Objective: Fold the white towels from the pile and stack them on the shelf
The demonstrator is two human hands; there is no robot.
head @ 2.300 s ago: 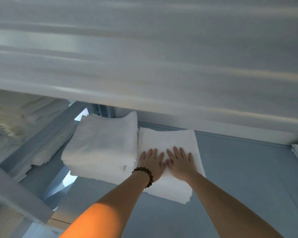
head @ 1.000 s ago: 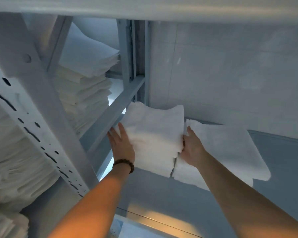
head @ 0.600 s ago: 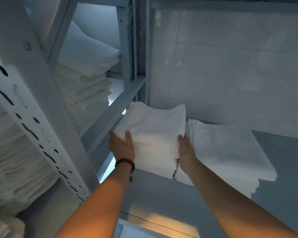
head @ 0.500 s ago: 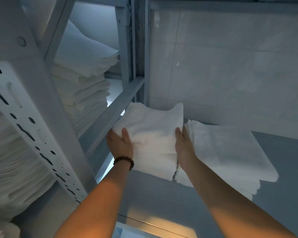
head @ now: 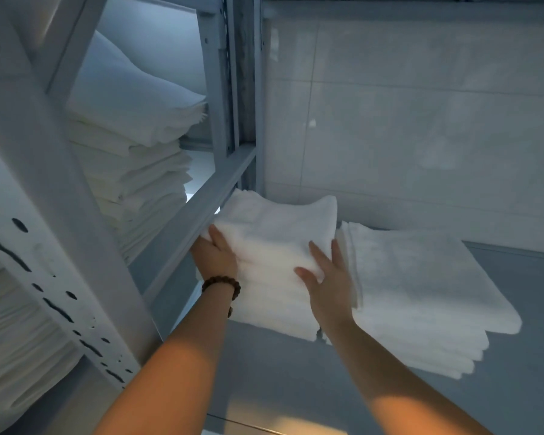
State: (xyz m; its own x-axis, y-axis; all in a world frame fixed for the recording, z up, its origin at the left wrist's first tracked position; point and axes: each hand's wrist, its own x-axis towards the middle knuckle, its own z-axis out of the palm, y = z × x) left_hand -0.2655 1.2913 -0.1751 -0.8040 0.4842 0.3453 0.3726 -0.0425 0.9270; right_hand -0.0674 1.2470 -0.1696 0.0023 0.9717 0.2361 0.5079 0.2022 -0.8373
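In the head view, two stacks of folded white terry towels already lie side by side on the grey metal shelf board (head: 296,381); the taller left stack (head: 274,243) sits against the grey side rail, the flatter right stack (head: 421,296) just beside it, touching or nearly so; folding looks done for these, and this step is likely squaring up the left stack; the unfolded pile is out of sight, so what remains cannot be judged. Both arms reach forward and up; the left hand (head: 215,257), above a dark beaded bracelet (head: 222,284), lies flat against the stack's left edge; the right hand (head: 327,277) rests with straight, spread fingers on its right side; the hands are apart, bracketing the stack without gripping it. More white folded linen (head: 132,158) fills the neighbouring bay.
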